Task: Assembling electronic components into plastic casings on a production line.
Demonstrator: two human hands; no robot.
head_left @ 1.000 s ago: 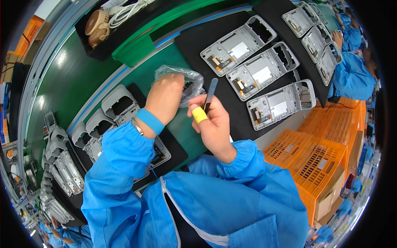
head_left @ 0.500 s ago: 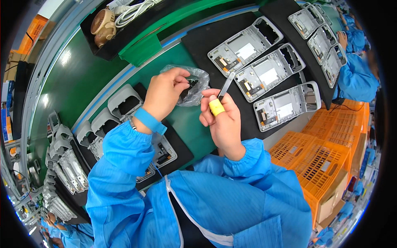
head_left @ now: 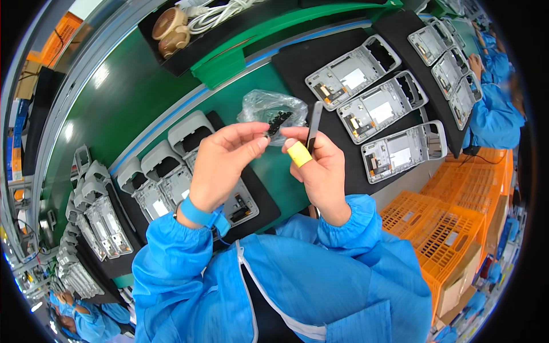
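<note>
My left hand (head_left: 224,163), with a blue band at its wrist, is closed in a pinch just in front of a clear plastic bag (head_left: 257,103). Whatever its fingertips hold is too small to make out. Small black parts (head_left: 279,121) lie gathered inside the bag. Close by on the right, my right hand (head_left: 323,171) is closed around slim grey-and-black tweezers (head_left: 314,123) that point away from me. Yellow tape wraps its thumb. The fingertips of both hands nearly meet, a small gap between them.
Grey device housings (head_left: 380,106) lie on a black mat at the right; others (head_left: 160,186) rest on the left. Behind the bag stands a black bin (head_left: 189,57) with a white cable. Orange crates (head_left: 440,228) are stacked at my right. Other people in blue work at both sides.
My left hand has drawn back from over the bag toward my right hand, still pinching. The bag's black parts are now more exposed. My right hand keeps the tweezers, now more upright.
</note>
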